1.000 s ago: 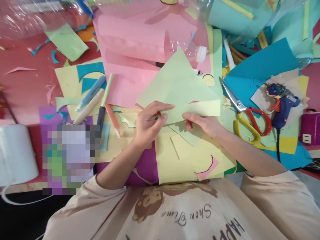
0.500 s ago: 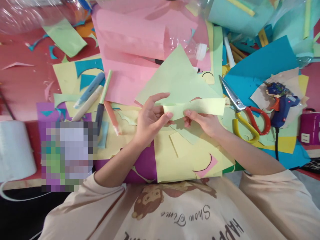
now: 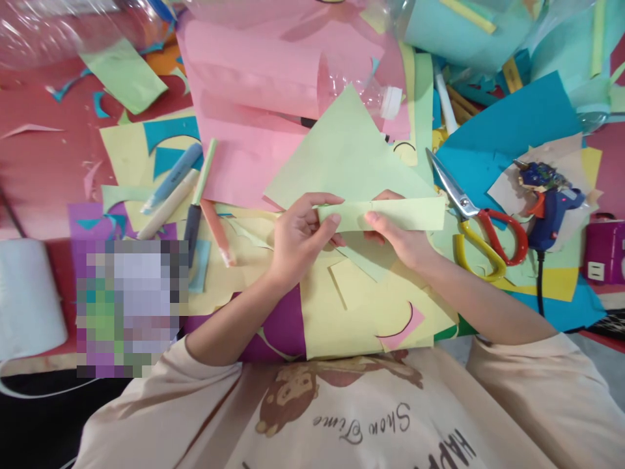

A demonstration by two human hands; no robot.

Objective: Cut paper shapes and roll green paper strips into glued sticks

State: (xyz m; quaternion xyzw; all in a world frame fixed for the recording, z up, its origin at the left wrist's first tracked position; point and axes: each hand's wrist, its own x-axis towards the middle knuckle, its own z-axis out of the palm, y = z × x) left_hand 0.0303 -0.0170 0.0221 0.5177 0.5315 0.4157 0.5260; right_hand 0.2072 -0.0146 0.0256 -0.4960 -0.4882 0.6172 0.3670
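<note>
Both my hands hold a light green sheet of paper [image 3: 349, 153] above the cluttered table. Its near edge is folded up into a narrow band [image 3: 405, 213] running left to right. My left hand [image 3: 300, 234] pinches the left end of that band between thumb and fingers. My right hand [image 3: 398, 234] grips the band near its middle, thumb on the near side and fingers behind. The rest of the sheet rises as a triangle away from me.
Red-and-yellow handled scissors [image 3: 481, 225] lie right of my hands, a blue glue gun [image 3: 551, 198] beyond them. Pens and markers [image 3: 193, 189] lie at left. Pink sheets [image 3: 254, 104], a clear plastic bottle [image 3: 371, 94], yellow paper [image 3: 342, 312] and coloured scraps cover the table. A white roll [image 3: 27, 296] stands far left.
The near edge of the green sheet has been folded up and over into a flat band. My fingers have shifted along it and now press it flatter and straighter.
</note>
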